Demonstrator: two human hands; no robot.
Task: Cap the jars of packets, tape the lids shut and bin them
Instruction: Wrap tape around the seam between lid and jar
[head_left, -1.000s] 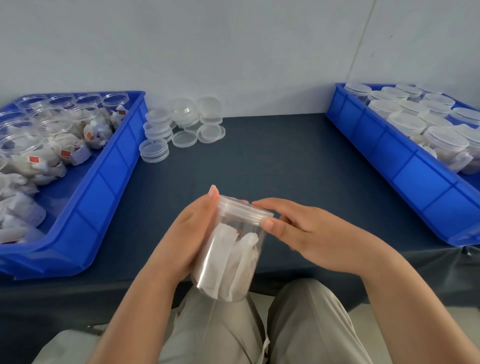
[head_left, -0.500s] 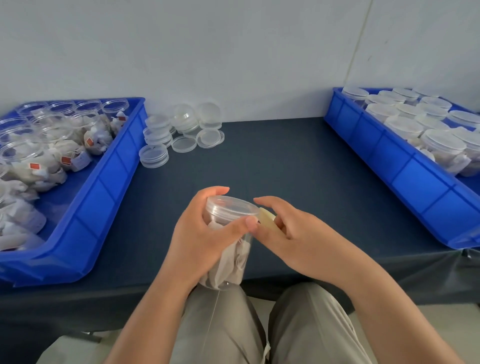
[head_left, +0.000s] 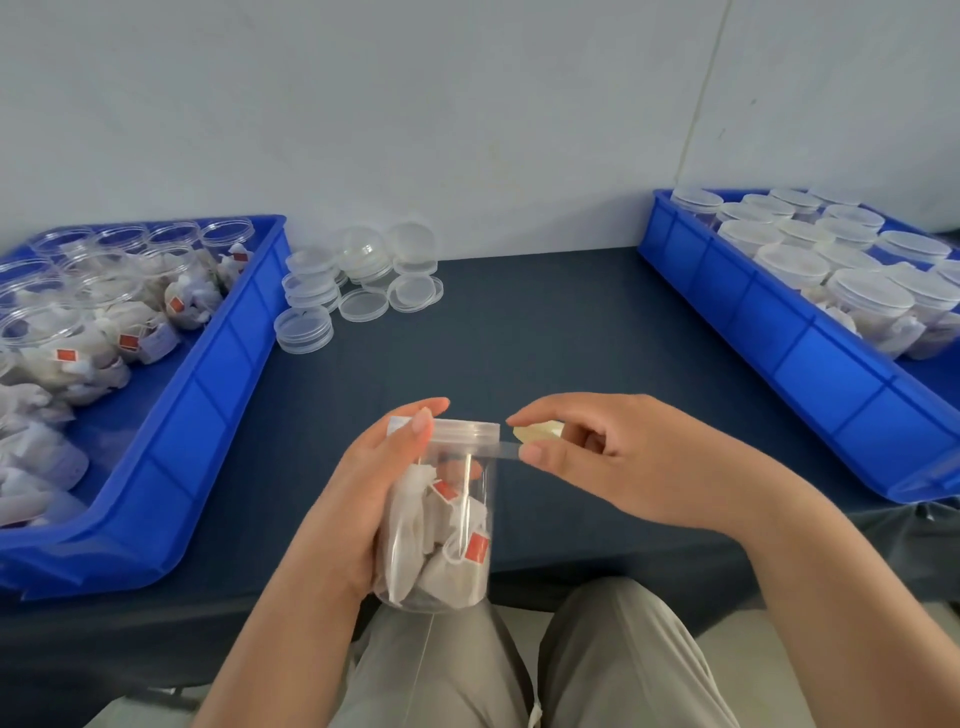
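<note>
Head view: capped jar (head_left: 470, 499) of packets (head_left: 415, 540) held over lap, at near edge of worktop (head_left: 519, 338). Left hand (head_left: 384, 499) fingers curled round jar wall, up to lid (head_left: 465, 430). Right hand (head_left: 613, 457) fingers pinched on tape strip (head_left: 501, 451) off small roll (head_left: 537, 431), strip reaching lid seam. Likely trouble: strip folding on itself or lying crooked if tension drops; jar turning in loose grip. Open worktop ahead; right bin (head_left: 810, 374) with capped jars (head_left: 862, 296) well apart, left bin (head_left: 208, 395) with uncapped jars (head_left: 41, 332) near.

Curled left hand (head_left: 363, 493) — right hand (head_left: 623, 457) seemingly pinching.
</note>
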